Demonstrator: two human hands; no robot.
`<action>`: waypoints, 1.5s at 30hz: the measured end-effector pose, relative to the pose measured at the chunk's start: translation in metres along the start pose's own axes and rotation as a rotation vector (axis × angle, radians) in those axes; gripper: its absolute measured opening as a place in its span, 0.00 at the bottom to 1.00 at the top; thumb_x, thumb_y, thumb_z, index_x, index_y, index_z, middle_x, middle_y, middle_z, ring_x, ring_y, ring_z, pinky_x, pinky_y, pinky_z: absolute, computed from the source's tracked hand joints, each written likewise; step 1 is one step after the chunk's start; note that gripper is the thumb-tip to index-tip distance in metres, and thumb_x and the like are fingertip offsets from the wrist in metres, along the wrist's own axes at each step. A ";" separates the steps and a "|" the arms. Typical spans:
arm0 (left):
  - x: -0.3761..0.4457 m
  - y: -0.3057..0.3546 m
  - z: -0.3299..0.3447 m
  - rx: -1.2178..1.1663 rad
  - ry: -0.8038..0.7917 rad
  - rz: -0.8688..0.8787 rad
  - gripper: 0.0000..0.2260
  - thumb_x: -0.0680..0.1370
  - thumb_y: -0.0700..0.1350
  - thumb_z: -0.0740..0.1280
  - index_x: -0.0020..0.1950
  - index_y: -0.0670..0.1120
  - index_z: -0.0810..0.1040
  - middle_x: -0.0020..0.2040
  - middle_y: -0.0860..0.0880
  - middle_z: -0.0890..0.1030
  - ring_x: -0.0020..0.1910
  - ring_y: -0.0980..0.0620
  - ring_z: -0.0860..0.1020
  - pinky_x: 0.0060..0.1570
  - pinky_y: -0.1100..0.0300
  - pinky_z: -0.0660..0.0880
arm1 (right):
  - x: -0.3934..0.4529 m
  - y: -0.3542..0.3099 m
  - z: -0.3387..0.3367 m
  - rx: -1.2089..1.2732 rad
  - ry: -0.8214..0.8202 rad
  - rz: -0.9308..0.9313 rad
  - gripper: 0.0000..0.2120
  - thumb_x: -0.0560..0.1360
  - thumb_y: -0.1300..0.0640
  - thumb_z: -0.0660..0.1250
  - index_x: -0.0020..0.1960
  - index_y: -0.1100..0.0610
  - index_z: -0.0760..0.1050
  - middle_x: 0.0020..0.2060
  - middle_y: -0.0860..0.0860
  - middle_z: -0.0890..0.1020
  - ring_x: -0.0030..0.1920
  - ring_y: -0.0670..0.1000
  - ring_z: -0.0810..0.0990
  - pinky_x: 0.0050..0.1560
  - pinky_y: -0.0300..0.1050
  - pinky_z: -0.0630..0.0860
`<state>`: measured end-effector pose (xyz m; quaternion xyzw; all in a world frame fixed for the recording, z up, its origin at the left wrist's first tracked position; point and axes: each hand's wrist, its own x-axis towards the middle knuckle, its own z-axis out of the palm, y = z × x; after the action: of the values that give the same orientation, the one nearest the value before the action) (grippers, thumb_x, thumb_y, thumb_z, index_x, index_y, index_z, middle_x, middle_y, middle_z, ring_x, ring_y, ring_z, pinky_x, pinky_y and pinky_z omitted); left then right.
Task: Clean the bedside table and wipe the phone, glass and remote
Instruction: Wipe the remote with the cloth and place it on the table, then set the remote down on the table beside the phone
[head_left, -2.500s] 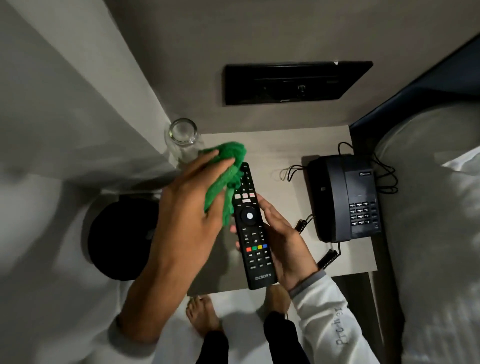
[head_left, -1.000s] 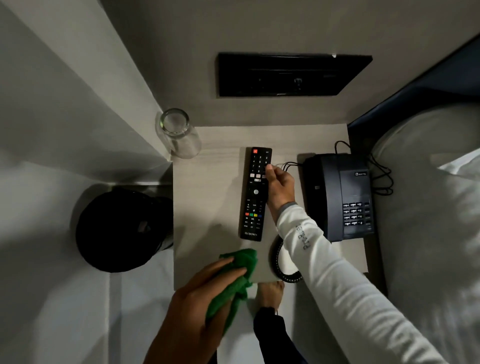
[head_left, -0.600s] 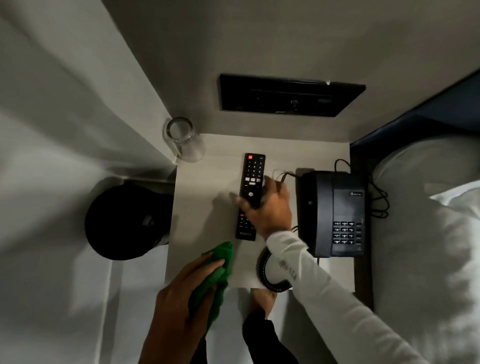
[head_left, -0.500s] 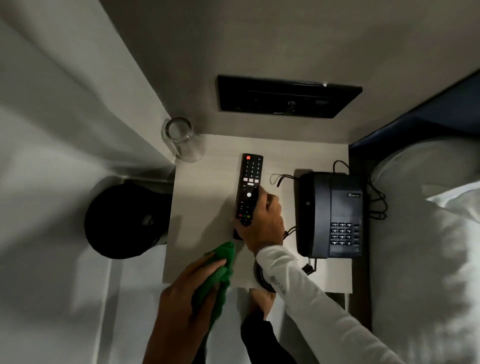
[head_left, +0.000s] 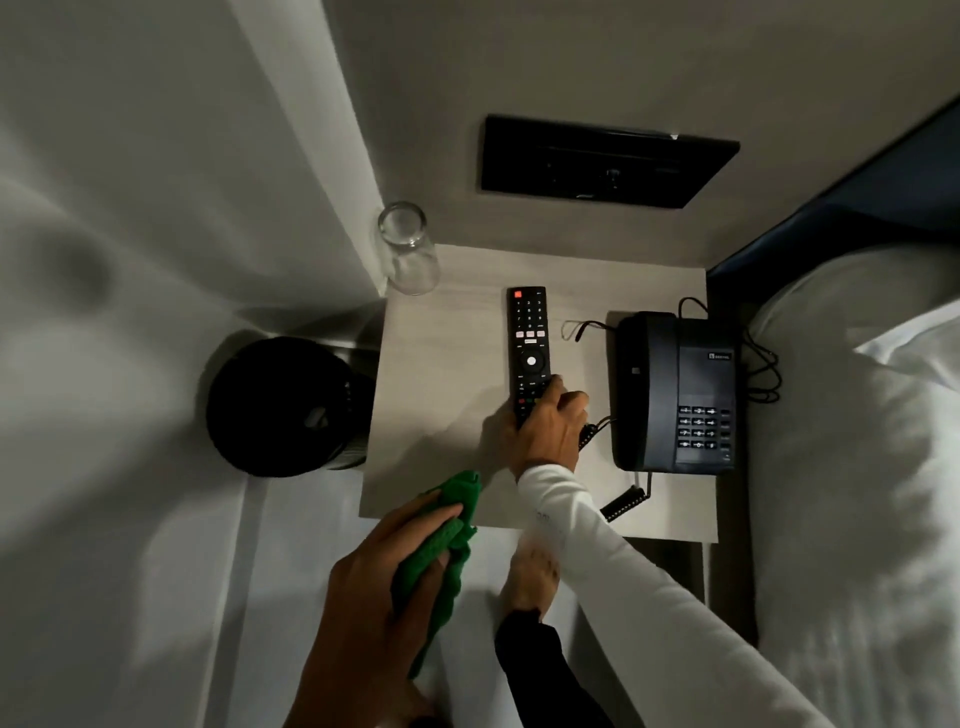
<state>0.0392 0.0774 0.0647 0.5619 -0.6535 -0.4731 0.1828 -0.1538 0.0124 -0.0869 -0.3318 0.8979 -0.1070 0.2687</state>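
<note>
Your right hand (head_left: 550, 431) grips the remote's (head_left: 529, 343) near end on the bedside table (head_left: 441, 374); left hand (head_left: 384, 582) clutches the green cloth (head_left: 441, 540). Square the remote gently, clear of the phone (head_left: 675, 389) cord.

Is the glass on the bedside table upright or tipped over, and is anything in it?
Upright: the glass stands at the table's back left corner, open rim upward. It looks empty.
</note>
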 end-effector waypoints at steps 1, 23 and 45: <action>-0.005 -0.004 -0.004 -0.025 0.012 -0.006 0.16 0.79 0.40 0.68 0.64 0.54 0.81 0.63 0.67 0.80 0.61 0.69 0.78 0.60 0.75 0.73 | 0.000 0.000 0.002 -0.018 0.004 0.010 0.30 0.80 0.52 0.64 0.77 0.62 0.60 0.63 0.62 0.70 0.64 0.64 0.72 0.67 0.57 0.71; -0.149 0.041 -0.181 -1.506 0.278 -0.445 0.34 0.73 0.63 0.61 0.70 0.41 0.76 0.67 0.37 0.80 0.66 0.40 0.78 0.68 0.46 0.74 | -0.266 -0.148 -0.117 0.710 -1.335 -0.142 0.24 0.73 0.44 0.72 0.67 0.51 0.79 0.63 0.53 0.84 0.61 0.54 0.83 0.60 0.57 0.81; -0.286 -0.075 -0.289 0.914 0.651 -0.532 0.21 0.63 0.34 0.76 0.55 0.41 0.86 0.53 0.41 0.87 0.44 0.40 0.85 0.39 0.50 0.81 | -0.495 -0.301 0.003 0.295 -0.777 -0.278 0.34 0.59 0.53 0.86 0.58 0.57 0.72 0.52 0.55 0.82 0.55 0.59 0.84 0.53 0.45 0.81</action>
<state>0.3902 0.2233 0.2266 0.8425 -0.5382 0.0208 -0.0108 0.3242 0.1073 0.2261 -0.4234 0.6521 -0.1365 0.6139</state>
